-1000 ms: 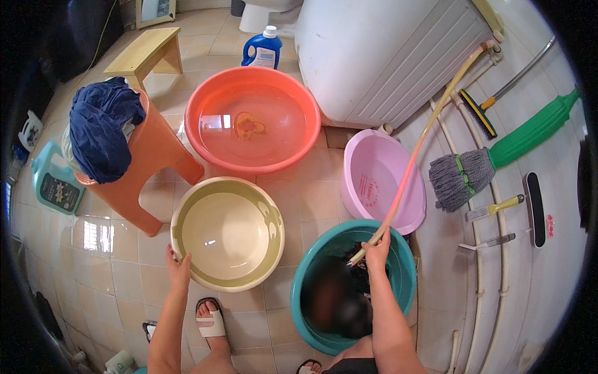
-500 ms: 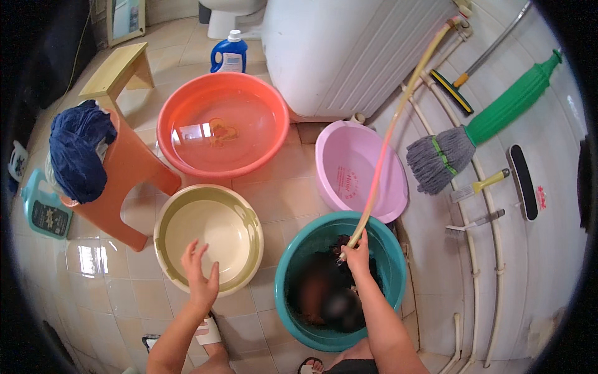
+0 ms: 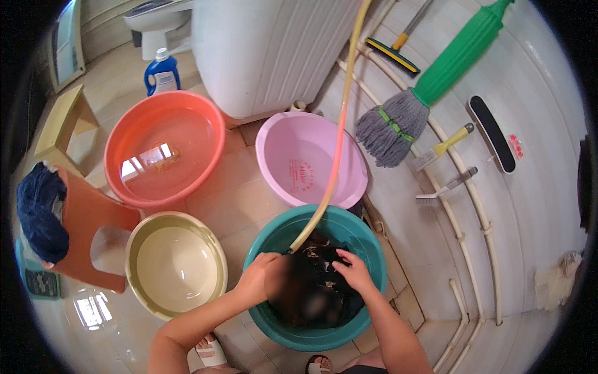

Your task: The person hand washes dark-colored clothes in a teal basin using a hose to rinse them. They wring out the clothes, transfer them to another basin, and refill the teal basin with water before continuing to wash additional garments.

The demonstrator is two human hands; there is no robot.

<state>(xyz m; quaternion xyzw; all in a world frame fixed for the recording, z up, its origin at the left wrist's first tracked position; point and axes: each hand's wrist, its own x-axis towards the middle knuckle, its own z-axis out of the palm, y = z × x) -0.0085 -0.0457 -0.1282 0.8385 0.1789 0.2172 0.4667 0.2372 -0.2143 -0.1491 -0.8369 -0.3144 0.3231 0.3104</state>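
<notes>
Indoors, both hands work dark laundry (image 3: 314,280) inside a teal basin (image 3: 367,240) on the tiled floor: the left hand (image 3: 258,277) grips the wet cloth, the right hand (image 3: 354,273) presses open-fingered beside a yellow hose (image 3: 339,134).

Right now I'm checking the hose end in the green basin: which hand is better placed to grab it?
Probably the left hand: it rests right beside the hose end; the right hand sits farther away on the dark clothes.

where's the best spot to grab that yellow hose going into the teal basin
Grip the yellow hose just above the teal basin rim, coming from the right. There it hangs free over the pink basin, while its end lies among dark laundry by the left hand.
</notes>
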